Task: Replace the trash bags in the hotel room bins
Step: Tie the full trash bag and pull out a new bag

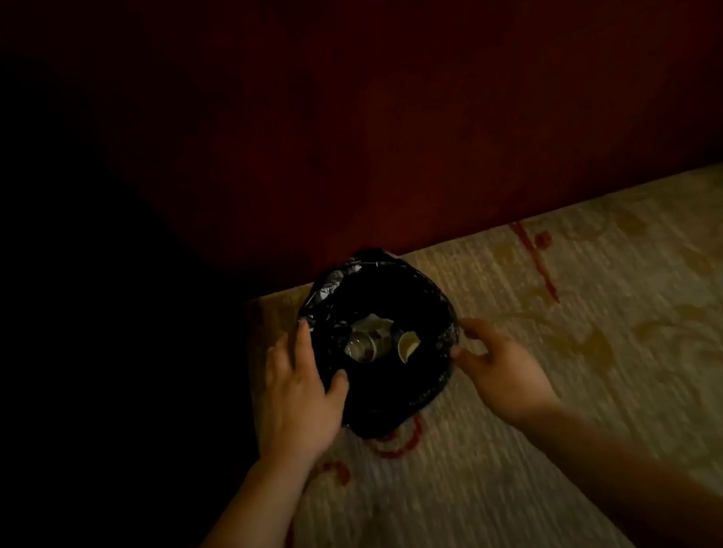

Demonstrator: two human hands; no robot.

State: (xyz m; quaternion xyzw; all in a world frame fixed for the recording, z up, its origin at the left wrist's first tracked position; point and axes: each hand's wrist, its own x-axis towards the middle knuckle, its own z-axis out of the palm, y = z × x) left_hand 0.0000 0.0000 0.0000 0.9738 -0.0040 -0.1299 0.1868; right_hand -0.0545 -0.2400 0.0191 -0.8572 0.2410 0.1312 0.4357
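A small round bin stands on the carpet, lined with a black trash bag [416,294] folded over its rim. Inside lie a clear plastic cup [360,347], crumpled paper [374,324] and a lime wedge [407,346]. My left hand [296,389] rests on the bag at the bin's left rim, thumb hooked over the edge. At the right rim, my right hand [498,359] touches the bag with its fingertips; whether it pinches the plastic is unclear.
A dark red wooden panel [422,109] rises right behind the bin. The beige carpet [588,383] with red and yellow patterns spreads to the right and toward me. The left side is in deep shadow.
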